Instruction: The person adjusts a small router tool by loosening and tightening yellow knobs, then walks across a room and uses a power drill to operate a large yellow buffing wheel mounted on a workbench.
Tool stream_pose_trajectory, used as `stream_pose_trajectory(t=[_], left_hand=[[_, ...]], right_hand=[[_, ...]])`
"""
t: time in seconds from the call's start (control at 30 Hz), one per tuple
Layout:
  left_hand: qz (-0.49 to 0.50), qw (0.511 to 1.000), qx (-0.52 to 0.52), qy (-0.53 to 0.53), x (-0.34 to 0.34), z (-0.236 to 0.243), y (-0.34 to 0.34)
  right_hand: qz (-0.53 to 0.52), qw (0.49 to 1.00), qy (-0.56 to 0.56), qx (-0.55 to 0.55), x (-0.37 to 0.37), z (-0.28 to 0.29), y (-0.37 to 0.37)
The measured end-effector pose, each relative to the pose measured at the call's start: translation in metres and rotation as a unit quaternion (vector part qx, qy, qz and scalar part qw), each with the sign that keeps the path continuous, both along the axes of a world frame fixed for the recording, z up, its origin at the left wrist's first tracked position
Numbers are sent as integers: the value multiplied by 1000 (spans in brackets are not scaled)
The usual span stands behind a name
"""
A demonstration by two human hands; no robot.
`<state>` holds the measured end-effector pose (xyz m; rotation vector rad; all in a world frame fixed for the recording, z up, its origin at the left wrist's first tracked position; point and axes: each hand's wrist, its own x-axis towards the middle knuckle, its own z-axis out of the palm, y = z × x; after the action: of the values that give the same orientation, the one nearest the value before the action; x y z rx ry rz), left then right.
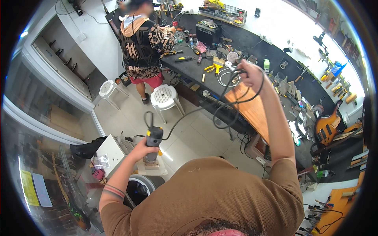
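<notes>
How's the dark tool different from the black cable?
The dark tool is chunky; the black cable is thin. The tool has yellow parts; the cable shows none. The left hand grips the tool; the right hand holds the cable, which hangs in loops. Both look dark.

white walls (275, 19) | pale tiled floor (193, 137) | white stools (163, 94) | long dark workbench (191, 68)
</notes>
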<state>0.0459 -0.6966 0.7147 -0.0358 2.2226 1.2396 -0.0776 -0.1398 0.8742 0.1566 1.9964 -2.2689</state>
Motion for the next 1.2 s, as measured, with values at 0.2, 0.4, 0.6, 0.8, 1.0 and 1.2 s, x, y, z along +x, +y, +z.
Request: stream_pose_trajectory(t=[0.2,0.4,0.6,0.8,1.0,1.2], left_hand=[[-316,906,-184,215,7,75,22],[-160,930,-310,114,-16,25,-13],[-71,982,13,174,-47,14,-13],[-158,934,-243,208,-122,9,34],[305,944,85,89,-179,-64,40],[453,860,213,95,-211,-60,41]], right_hand=[[-194,966,61,-160,-17,22,102],[-251,946,171,-111,37,80,188],[-316,936,142,-66,23,87,250],[-189,932,139,277,-11,64,295],[21,912,20,409,-39,62,278],[-49,904,159,393,-95,46,268]])
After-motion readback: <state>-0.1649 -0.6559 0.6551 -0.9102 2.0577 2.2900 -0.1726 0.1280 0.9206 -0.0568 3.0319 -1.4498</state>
